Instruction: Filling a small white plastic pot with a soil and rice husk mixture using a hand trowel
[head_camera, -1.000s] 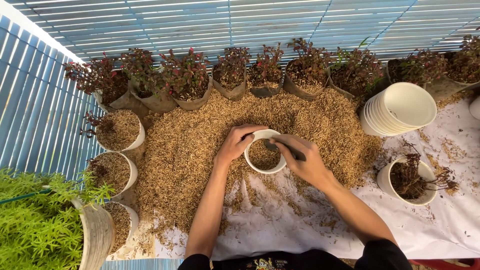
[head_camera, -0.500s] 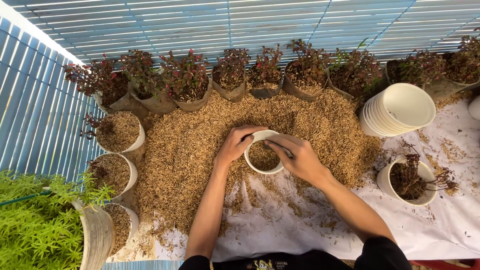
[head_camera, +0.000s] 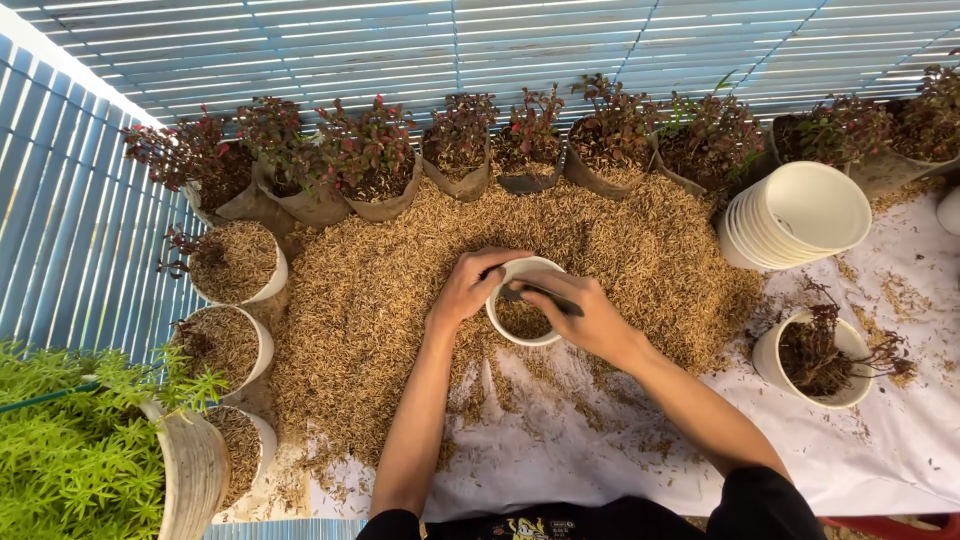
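1. We see a wide heap of husks (head_camera: 400, 280) covering most of a white sheet (head_camera: 880, 450); we use the heap as our landmark.
2. Along the heap's far edge stands a row of potted red-leaved plants (head_camera: 460, 140), with blue slats (head_camera: 500, 40) behind them.
3. At the heap's near left corner sits a bright green bush (head_camera: 60, 460) in a pale pot.
4. At the heap's right edge lies a stack of white cups (head_camera: 800, 215), tipped on its side with its mouths facing us.
5. Along the heap's left edge stand three husk-filled pots (head_camera: 235, 265), one behind the other.
6. Just right of the heap, on the sheet, a lone cup (head_camera: 815, 360) holds dark roots and twigs.
7. At the heap's near middle sits a white cup (head_camera: 520, 305), partly filled with husks.
8. Our left hand (head_camera: 465, 290) curls around that cup's left rim, fingers closed on it.
9. Our right hand (head_camera: 590, 315) lies over the cup's right rim, fingers bent around a thin dark tool (head_camera: 540, 292) that crosses the cup's mouth; we cannot make out what kind of tool it is.
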